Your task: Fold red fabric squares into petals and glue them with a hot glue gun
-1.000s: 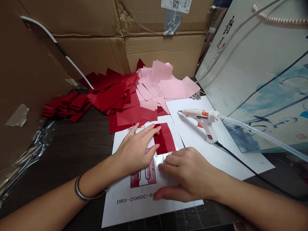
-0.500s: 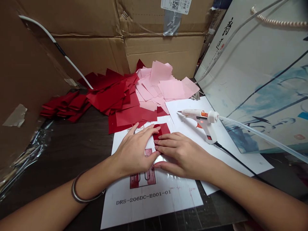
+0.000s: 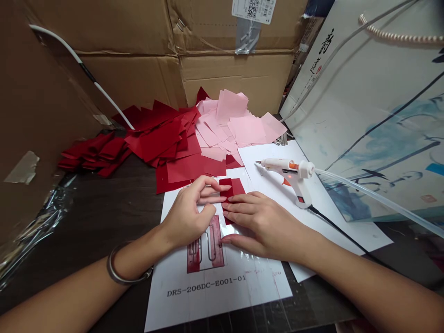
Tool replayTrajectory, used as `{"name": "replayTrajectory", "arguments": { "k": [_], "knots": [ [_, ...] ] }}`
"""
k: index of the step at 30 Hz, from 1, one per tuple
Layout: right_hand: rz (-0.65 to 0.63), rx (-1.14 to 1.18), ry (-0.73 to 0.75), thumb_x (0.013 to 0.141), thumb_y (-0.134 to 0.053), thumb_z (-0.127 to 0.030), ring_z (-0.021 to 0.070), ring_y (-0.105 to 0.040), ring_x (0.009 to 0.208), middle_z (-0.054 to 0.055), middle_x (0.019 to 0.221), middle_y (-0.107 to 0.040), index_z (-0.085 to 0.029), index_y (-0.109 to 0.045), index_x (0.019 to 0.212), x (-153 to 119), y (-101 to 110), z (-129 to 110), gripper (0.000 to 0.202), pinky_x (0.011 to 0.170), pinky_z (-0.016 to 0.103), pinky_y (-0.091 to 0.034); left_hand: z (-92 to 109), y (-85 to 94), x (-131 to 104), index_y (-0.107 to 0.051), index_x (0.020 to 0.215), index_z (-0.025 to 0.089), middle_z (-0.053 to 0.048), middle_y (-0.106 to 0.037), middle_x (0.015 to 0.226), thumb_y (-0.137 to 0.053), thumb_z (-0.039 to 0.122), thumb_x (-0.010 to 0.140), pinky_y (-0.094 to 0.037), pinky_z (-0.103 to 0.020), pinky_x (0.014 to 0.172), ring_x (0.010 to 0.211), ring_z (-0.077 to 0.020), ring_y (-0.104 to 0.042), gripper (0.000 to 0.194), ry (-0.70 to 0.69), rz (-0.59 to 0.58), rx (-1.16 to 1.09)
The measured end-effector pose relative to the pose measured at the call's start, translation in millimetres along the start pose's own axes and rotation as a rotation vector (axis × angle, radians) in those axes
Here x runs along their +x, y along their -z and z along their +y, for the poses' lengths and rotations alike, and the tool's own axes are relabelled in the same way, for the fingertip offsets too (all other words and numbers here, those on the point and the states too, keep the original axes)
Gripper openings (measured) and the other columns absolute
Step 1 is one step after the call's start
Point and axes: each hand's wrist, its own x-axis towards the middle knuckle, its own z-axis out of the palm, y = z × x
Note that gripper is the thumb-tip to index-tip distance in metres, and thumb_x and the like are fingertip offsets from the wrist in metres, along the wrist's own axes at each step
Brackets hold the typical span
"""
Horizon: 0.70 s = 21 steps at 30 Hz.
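Note:
A folded dark red cloth-like piece (image 3: pixel 237 186) lies on the printed white sheet (image 3: pixel 263 296) in front of me. My right hand (image 3: pixel 255 219) rests flat across it, fingers stretched out and covering much of its lower part. On the other side, my left hand (image 3: pixel 196 210) has its fingertips at the piece's left edge, the fingers partly bent and the thumb held apart. Below both hands, the sheet carries a printed red picture with clip shapes (image 3: pixel 211 245) and the code DRS-206DC-E001-01.
Flat red pieces (image 3: pixel 156 138) and pink pieces (image 3: pixel 246 127) are heaped at the back. Folded red pieces (image 3: pixel 93 152) lie at the left. A white glue gun (image 3: pixel 287 169) with a cord rests at the right, beside metal clips (image 3: pixel 282 139). Cardboard (image 3: pixel 236 76) walls the back.
My left hand has drawn back a little from the red piece and bent its fingers, uncovering more of it. The right hand stays nearly in place.

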Motion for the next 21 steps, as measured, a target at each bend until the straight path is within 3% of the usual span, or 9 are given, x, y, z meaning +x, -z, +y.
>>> {"name": "replayTrajectory", "arguments": {
  "k": [5,13,21],
  "knots": [
    [-0.008,-0.013,0.007,0.092,-0.054,-0.047,0.0252,-0.062,0.11,0.011,0.112,-0.071,-0.014,-0.074,0.099,-0.9,1.0,0.0,0.039,0.094,0.042,-0.048,0.1,-0.6,1.7,-0.046,0.108,0.021,-0.011,-0.06,0.128,-0.043,0.004,0.074,-0.055,-0.045,0.096,0.117,-0.026,-0.062,0.038,0.025,-0.032,0.061],
    [-0.03,-0.032,0.004,0.091,-0.055,-0.049,0.0272,-0.061,0.111,0.013,0.111,-0.071,-0.013,-0.073,0.102,-0.3,1.2,-1.7,0.042,0.091,0.044,-0.048,-2.5,-3.2,2.6,-0.041,0.12,0.021,-0.012,-0.049,0.141,-0.046,0.007,0.077,-0.044,-0.048,0.109,0.132,-0.0255,-0.048,0.046,-0.042,-0.018,0.302],
    [-0.049,-0.041,0.002,0.095,-0.05,-0.044,0.0272,-0.059,0.115,0.011,0.114,-0.07,-0.014,-0.072,0.102,-0.4,2.7,-2.5,0.038,0.093,0.045,-0.047,7.8,-4.3,3.5,-0.036,0.131,0.018,-0.012,-0.052,0.139,-0.044,0.016,0.084,-0.008,-0.06,0.119,0.133,-0.0255,-0.045,0.048,-0.097,-0.097,0.669]
  ]
}}
